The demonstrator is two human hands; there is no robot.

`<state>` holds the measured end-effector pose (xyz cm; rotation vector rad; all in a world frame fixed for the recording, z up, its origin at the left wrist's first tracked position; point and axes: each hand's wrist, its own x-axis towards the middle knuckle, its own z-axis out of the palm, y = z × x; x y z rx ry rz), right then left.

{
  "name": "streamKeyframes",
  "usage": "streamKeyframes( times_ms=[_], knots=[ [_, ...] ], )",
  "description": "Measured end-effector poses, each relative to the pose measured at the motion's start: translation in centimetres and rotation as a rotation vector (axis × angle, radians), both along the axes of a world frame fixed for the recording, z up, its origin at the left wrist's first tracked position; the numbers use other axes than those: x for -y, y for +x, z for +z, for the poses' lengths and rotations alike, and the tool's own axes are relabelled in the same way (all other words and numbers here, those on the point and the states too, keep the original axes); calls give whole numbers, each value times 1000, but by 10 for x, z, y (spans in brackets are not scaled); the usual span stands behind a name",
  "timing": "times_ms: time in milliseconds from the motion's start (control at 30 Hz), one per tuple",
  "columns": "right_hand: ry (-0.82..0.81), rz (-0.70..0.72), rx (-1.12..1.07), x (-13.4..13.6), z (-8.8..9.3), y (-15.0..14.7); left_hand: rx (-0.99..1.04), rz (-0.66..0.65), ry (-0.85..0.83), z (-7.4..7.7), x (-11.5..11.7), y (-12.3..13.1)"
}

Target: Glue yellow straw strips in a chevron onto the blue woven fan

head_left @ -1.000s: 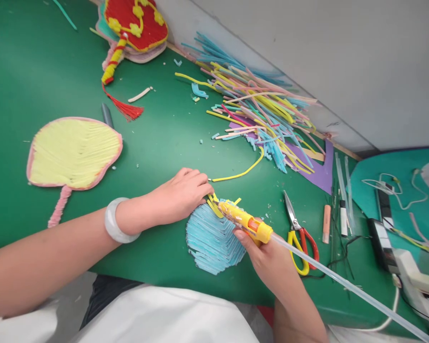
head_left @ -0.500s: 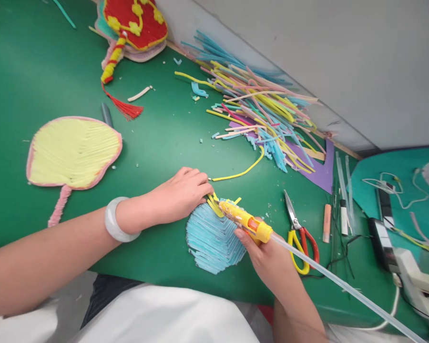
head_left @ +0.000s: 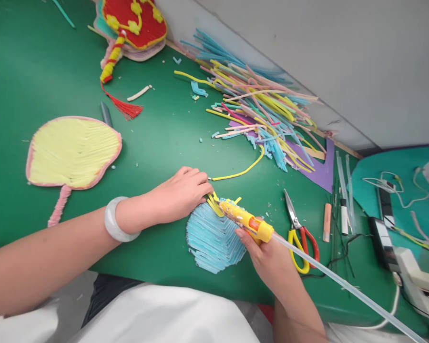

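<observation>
My right hand (head_left: 268,252) grips a yellow hot glue gun (head_left: 240,216), with a long clear glue stick (head_left: 343,283) sticking out of its back. The gun's nozzle rests close to yellow pipe cleaner pieces (head_left: 214,205) at the top edge of a light blue panel of pipe cleaner strips (head_left: 214,240). My left hand (head_left: 184,195), with a pale bangle at the wrist, pinches the end of those yellow pieces; its fingertips are partly hidden. The blue panel lies flat on the green table, partly under the gun and my right hand.
A yellow fan with a pink rim (head_left: 73,152) lies at left, a red fan with a tassel (head_left: 134,24) behind it. A heap of coloured pipe cleaners (head_left: 260,100) runs along the wall. Scissors (head_left: 296,233), markers (head_left: 327,222) and a power strip (head_left: 382,243) are at right.
</observation>
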<state>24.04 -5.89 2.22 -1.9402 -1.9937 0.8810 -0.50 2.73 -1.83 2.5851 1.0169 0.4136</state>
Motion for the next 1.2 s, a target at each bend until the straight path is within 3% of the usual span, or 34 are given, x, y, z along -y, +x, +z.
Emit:
streamKeyframes(
  times_ms=[667,1000,1200],
  knots=[
    [22,-25,19,4,6,7,-10,-3,13,0,0,0],
    [33,-215,-223,-1,17,3,0,-3,-8,1,1,0],
    [132,-329,-264,3,21,4,32,8,11,0,2,1]
  ],
)
